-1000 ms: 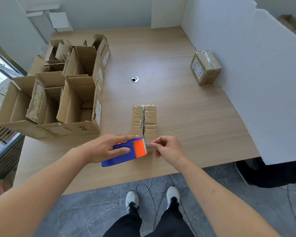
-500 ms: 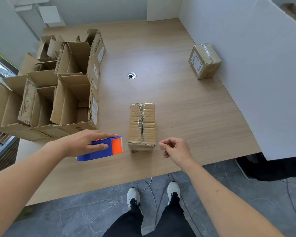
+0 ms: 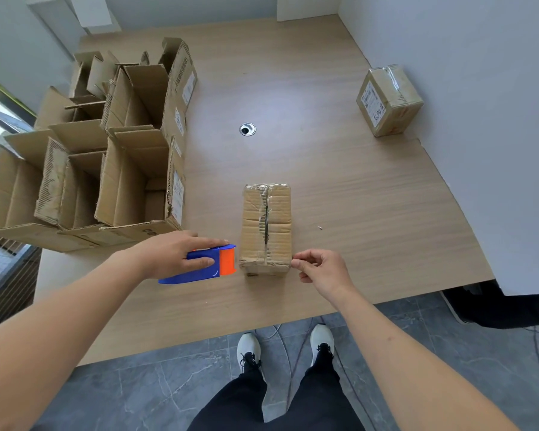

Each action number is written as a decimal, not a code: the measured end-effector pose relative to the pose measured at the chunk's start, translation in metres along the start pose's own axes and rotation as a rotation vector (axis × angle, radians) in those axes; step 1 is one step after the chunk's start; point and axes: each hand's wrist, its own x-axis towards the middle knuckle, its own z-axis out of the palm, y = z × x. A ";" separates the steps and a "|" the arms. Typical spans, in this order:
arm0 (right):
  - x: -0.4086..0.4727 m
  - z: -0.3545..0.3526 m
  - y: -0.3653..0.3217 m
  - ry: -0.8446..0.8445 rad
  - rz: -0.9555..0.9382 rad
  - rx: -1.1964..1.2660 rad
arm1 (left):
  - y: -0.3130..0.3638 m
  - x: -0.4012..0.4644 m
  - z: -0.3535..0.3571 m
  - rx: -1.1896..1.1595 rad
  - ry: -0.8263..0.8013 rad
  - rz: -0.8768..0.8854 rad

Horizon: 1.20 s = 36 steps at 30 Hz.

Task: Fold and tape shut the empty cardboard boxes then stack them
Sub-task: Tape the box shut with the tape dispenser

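Observation:
A small closed cardboard box (image 3: 266, 225) lies on the wooden table (image 3: 355, 197) near its front edge, with clear tape along the top seam. My left hand (image 3: 171, 255) grips a blue and orange tape dispenser (image 3: 213, 265) just left of the box, low at the table top. My right hand (image 3: 319, 269) has curled fingers, and its thumb and forefinger pinch the box's near right corner. A second taped box (image 3: 389, 99) stands alone at the far right. Several open empty boxes (image 3: 137, 181) crowd the table's left side.
A white partition (image 3: 479, 119) runs along the table's right edge. A round metal cable grommet (image 3: 247, 129) sits in the table's middle. My white shoes (image 3: 249, 349) stand on the grey tile floor below the front edge, beside a loose cable.
My left hand pulled the dispenser left off the box's near end and lowered it beside the box. My right hand left the near end, drew back, then came to the near right corner.

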 end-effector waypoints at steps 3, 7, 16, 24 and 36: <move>0.004 -0.006 0.000 0.011 -0.056 -0.164 | 0.002 0.007 0.001 -0.010 -0.004 0.006; -0.003 -0.014 -0.014 0.022 -0.398 -0.347 | 0.001 0.010 0.006 -0.012 -0.011 -0.009; 0.016 -0.012 -0.023 -0.039 -0.600 -0.870 | 0.035 0.030 0.041 -0.181 0.114 0.023; 0.033 -0.026 -0.037 -0.047 -0.548 -0.859 | 0.052 0.049 0.055 -0.225 0.217 -0.003; 0.043 0.010 -0.024 -0.028 -0.459 -1.117 | 0.047 0.042 0.063 -0.426 0.214 0.032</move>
